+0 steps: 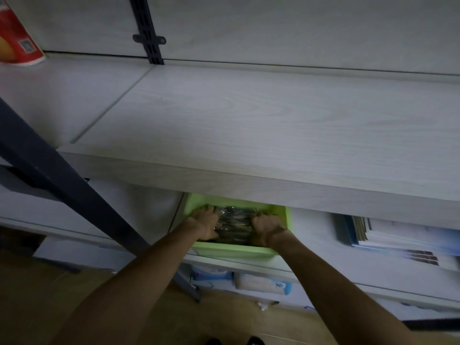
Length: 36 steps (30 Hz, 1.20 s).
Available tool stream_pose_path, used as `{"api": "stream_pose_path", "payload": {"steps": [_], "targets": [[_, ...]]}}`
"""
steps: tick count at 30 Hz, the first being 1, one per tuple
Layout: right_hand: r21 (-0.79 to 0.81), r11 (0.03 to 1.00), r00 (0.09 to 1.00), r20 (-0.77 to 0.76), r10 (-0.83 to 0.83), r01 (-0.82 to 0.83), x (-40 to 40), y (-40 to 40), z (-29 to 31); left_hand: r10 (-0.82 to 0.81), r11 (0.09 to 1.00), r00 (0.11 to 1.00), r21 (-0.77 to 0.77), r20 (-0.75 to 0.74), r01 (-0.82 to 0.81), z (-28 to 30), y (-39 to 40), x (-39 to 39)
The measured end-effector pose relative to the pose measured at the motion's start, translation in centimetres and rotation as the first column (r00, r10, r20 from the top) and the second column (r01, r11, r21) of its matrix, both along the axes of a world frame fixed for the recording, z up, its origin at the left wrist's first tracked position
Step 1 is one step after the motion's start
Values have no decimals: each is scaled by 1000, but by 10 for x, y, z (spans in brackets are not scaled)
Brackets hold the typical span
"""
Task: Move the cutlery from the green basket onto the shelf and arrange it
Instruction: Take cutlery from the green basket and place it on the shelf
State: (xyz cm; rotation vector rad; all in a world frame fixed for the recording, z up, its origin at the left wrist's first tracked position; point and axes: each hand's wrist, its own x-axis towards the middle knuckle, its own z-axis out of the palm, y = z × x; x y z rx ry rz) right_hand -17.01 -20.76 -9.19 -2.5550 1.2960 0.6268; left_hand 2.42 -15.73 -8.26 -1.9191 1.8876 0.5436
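Down inside the green basket (231, 250), both hands clasp a shiny wrapped bundle of cutlery (234, 224): the left hand (205, 224) curls round its left end, the right hand (267, 227) round its right end. This grip looks firm but the wrap looks slippery. Above the basket, a pale shelf (249, 125) overhangs closely, so lifting could knock knuckles or bundle against its front edge, and pieces might spill. Right of the basket lie stacked booklets (388, 235).

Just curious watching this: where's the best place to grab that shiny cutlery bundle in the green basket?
By its two short ends, from above, as the left hand and right hand do: the cutlery bundle lies flat, walled by the green basket.
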Motion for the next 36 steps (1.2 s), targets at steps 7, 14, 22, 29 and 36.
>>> {"api": "stream_pose_path", "payload": {"steps": [7,14,22,29,36], "targets": [[9,1000,999,45,-22,21,-2,-8,5,-38,997,999,-62,18,39,-1,-5,5],[-21,999,1000,5,24,-24,-3,-10,17,-52,995,999,-88,16,53,-4,-3,7],[-76,997,993,117,31,-22,-11,-17,38,45,999,988,3,-147,-45,10,-15,13],[-14,1000,964,266,19,-16,-20,-20,46,23,998,980,67,-200,-10,22,-19,21],[96,993,962,258,-84,61,-18,-22,41,-32,998,980,44,-195,41,21,-19,23]]}}
